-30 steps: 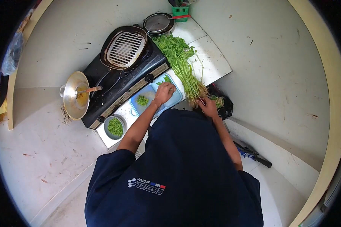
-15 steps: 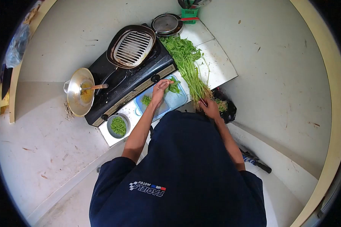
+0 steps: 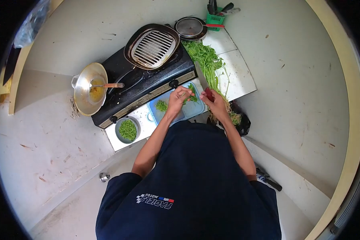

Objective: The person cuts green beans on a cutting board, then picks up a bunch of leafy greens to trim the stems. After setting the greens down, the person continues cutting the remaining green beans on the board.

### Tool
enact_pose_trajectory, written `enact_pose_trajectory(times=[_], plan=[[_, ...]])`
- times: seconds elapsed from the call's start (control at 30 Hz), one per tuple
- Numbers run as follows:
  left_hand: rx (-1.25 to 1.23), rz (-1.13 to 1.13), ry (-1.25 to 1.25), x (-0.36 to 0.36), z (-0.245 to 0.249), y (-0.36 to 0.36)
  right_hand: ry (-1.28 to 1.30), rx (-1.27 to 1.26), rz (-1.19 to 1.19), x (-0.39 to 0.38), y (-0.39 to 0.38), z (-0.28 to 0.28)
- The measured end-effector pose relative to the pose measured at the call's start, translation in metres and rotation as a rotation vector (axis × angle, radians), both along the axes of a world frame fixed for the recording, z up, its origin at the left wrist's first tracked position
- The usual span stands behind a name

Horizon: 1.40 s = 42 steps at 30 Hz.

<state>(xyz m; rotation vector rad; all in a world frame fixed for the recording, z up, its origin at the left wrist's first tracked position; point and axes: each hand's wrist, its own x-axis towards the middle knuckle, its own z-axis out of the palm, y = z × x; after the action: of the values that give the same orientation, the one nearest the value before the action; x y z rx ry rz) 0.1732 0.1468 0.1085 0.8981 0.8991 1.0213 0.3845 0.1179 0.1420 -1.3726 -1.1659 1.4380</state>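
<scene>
The right hand (image 3: 217, 105) is now holding the knife (image 3: 202, 77) upright in the middle of the frame, its fingers wrapping the red handle and the blade pointing up and slightly left. Half a second ago that hand was sitting lower, by the root ends of the bunch (image 3: 208, 58), with no blade plainly showing. The left hand (image 3: 177, 101) is pinching the leaves (image 3: 193, 97) over the right part of the blue board (image 3: 196, 108), its fingertips closing together; how firmly, I cannot tell. This is bringing blade and leaves close together, apparently a step forward in the handling of the greens. Compared with the earlier frame, the hands are standing nearer each other, and the counter is appearing shifted rightward, probably because the head is turning. The chopped pile (image 3: 161, 105) is still lying on the board's left part, the bowl (image 3: 138, 127) is still standing at lower left, and the bunch is still stretching along the stove (image 3: 156, 78).
</scene>
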Motion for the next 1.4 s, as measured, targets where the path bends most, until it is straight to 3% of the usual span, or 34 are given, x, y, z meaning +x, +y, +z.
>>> enact_pose_trajectory(times=[0.07,0.27,0.63,1.13,1.4], plan=[[0.039,-0.044,0.003,-0.005,0.011,-0.004,0.136,0.024,-0.004,-0.018,0.01,0.009],[-0.026,0.033,-0.009,-0.03,0.021,-0.018,0.19,0.018,0.026,-0.056,0.014,0.026],[-0.1,0.108,-0.056,-0.096,0.025,-0.042,0.224,0.046,0.044,-0.127,0.006,0.007],[-0.075,0.08,0.101,-0.114,0.026,-0.062,0.174,-0.002,0.024,-0.15,-0.014,0.0],[-0.069,0.046,0.041,-0.114,0.026,-0.07,0.162,-0.022,0.046,-0.143,-0.017,0.0]])
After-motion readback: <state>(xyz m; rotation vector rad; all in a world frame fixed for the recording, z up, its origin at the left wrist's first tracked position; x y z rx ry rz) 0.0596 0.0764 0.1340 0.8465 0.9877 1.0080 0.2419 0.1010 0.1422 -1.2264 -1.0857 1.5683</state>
